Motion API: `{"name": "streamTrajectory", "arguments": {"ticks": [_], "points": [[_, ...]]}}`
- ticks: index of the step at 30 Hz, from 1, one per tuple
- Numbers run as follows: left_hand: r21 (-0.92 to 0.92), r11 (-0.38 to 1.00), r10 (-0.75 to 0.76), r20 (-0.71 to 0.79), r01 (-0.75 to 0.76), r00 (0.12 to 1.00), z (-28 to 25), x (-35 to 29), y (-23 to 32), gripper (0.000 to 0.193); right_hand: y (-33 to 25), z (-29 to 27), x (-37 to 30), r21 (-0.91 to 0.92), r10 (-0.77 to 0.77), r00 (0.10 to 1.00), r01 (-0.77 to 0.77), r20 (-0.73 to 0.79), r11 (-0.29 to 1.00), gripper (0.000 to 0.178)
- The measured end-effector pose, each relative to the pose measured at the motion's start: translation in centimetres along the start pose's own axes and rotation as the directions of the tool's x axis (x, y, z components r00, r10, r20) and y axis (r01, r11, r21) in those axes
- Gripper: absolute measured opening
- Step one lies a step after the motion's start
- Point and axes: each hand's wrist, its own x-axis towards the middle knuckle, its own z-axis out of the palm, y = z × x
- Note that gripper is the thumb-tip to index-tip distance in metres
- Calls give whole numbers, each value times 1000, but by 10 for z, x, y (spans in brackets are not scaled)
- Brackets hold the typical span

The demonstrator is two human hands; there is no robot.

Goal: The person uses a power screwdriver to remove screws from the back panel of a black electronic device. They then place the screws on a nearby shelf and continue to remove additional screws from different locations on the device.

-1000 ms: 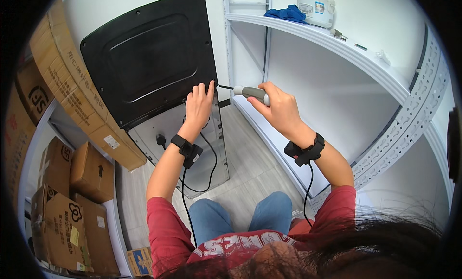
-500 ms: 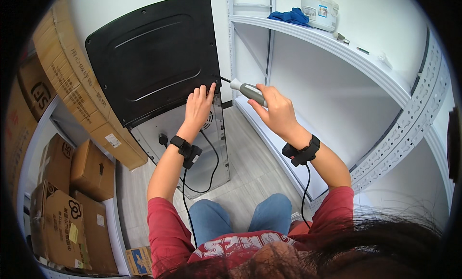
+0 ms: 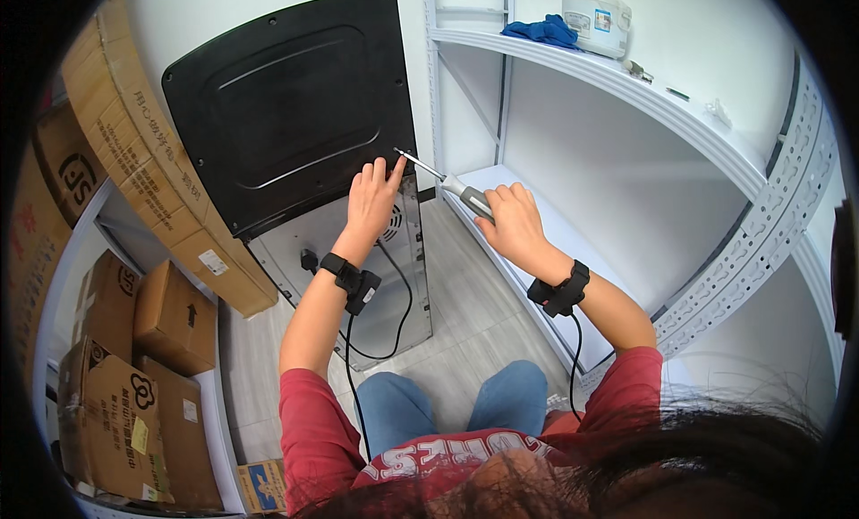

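My right hand (image 3: 517, 222) is closed around the grey and white handle of a screwdriver (image 3: 467, 197). Its metal shaft points up and left, with the tip over the lower right corner of a black panel (image 3: 295, 107). Whether the tip touches the panel or carries a screw is too small to tell. My left hand (image 3: 372, 201) rests at the panel's lower edge with its fingers stretched out, the index fingertip close beside the shaft. Below the panel is the grey metal back of an appliance (image 3: 358, 304) with a round vent and a black plug and cable.
Tall cardboard (image 3: 170, 170) leans left of the appliance, beside shelved cardboard boxes (image 3: 177, 318). To the right stands a white metal shelf (image 3: 573, 54) bearing a blue cloth (image 3: 542, 30), a white rice cooker (image 3: 598, 22) and small items. Black wrist straps (image 3: 564, 291) trail cables along my arms.
My right hand has shifted down and slightly right with the screwdriver, its fingers more curled on the handle. More of the metal shaft shows now. My left hand stays nearly in place.
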Motion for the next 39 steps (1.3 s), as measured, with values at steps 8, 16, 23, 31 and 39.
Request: {"name": "streamTrajectory", "arguments": {"ticks": [8, 16, 23, 31, 39], "points": [[-64, 998, 14, -4, -14, 1000, 0, -1, -4, 55, 3, 35, 29, 467, 209, 962, -104, -178, 878, 39], [-105, 994, 20, 4, -20, 1000, -2, -2, -6, 56, -13, 62, 65, 658, 161, 936, 92, -314, 748, 35], [-145, 989, 30, 7, -29, 1000, -2, -2, -7, 58, -22, 73, 85, 483, -1, 914, 215, -405, 849, 33], [-127, 991, 30, 12, -29, 999, -3, -4, -6, 61, -19, 84, 85, 399, -14, 879, 230, -476, 888, 33], [-144, 989, 18, 4, -18, 1000, -2, -6, -8, 60, -14, 100, 81, 334, -45, 836, 267, -547, 904, 35]]}}
